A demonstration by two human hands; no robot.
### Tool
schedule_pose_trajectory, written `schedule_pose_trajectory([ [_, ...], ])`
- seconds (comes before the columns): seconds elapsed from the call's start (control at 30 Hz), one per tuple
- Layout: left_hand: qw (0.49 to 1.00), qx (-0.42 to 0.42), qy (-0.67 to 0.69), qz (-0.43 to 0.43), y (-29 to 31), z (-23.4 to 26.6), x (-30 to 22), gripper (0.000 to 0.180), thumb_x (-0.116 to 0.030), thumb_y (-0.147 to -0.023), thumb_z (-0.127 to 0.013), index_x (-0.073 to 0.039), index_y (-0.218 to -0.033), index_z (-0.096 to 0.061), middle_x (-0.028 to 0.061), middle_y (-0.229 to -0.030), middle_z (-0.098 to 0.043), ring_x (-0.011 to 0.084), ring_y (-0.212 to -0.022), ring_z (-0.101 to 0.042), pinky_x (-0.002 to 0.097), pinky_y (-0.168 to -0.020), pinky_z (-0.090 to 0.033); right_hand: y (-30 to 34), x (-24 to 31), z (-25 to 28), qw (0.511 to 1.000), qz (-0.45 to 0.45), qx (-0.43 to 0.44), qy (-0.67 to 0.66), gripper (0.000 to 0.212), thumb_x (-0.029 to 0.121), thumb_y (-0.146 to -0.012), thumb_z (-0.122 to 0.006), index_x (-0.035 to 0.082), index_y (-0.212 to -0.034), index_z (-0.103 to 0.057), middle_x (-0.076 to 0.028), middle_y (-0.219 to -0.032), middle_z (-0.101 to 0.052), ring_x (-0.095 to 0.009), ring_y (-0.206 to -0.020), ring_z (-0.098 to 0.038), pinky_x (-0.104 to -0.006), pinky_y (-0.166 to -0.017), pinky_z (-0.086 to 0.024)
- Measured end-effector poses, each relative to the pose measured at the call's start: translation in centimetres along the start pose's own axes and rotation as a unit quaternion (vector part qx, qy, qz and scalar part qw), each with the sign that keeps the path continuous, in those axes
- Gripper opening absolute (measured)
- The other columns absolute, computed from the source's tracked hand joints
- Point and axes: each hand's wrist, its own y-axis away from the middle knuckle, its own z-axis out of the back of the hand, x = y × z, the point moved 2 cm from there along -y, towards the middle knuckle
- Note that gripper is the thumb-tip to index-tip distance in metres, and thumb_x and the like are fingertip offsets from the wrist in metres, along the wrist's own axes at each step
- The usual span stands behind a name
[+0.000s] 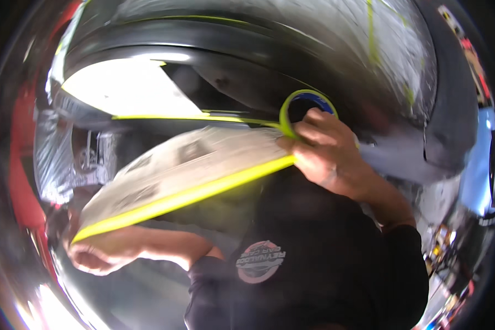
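Between my two hands stretches a sheet of newspaper-like masking paper (pixel 214 148), its lower edge lined with bright yellow masking tape (pixel 192 195). My right hand (pixel 327 148) is closed around the sheet's right end and a yellow-green roll of masking tape (pixel 284 113) with a blue core. My left hand (pixel 102 253), low at the left and smeared by motion, has its fingers curled at the sheet's left end. Just beyond the sheet is a dark car body (pixel 225 52). White masking paper (pixel 121 88), edged in yellow tape, covers part of its window opening.
Clear plastic film (pixel 341 27), held by yellow tape strips, drapes the car's far side. More film (pixel 55 154) hangs at the left, beside a red surface (pixel 25 159). A blue panel (pixel 481 165) and assorted clutter (pixel 443 247) stand at the right.
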Motion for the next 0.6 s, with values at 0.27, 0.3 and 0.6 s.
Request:
schedule_pose_trajectory([
  [0.27,0.978,0.104,0.171,0.049,-0.5,-6.0,9.3,0.026,-0.017,-0.107,-0.066,0.007,-0.1,-0.062,0.0191,-0.084,-0.073,0.0261,-0.079,-0.073,0.0325,-0.073,-0.057,5.8,1.7,-6.3,0.979,-0.179,0.079,0.059,0.032,0.011,-0.074,-0.082,0.012,-0.106,-0.078,-0.003,-0.088,-0.065,-0.026,-0.09,-0.063,-0.0396,-0.078,-0.052],
  [0.3,0.972,0.123,0.192,0.054,-0.4,-7.2,10.6,0.025,-0.017,-0.107,-0.065,0.007,-0.101,-0.062,0.0189,-0.083,-0.073,0.0258,-0.078,-0.073,0.032,-0.072,-0.057,7.4,1.0,-7.4,0.979,-0.181,0.056,0.071,0.03,0.011,-0.076,-0.082,0.011,-0.106,-0.079,-0.004,-0.087,-0.066,-0.024,-0.087,-0.063,-0.0384,-0.078,-0.052],
  [0.6,0.933,0.21,0.288,0.052,2.1,-19.6,21.2,0.025,-0.017,-0.099,-0.079,0.007,-0.103,-0.073,0.0097,-0.095,-0.075,0.0145,-0.086,-0.068,0.0275,-0.079,-0.056,13.9,-0.9,-16.3,0.744,-0.521,-0.325,-0.262,0.014,0.01,-0.095,-0.08,0.003,-0.107,-0.083,0.0,-0.095,-0.079,-0.006,-0.084,-0.066,-0.0269,-0.081,-0.056],
])
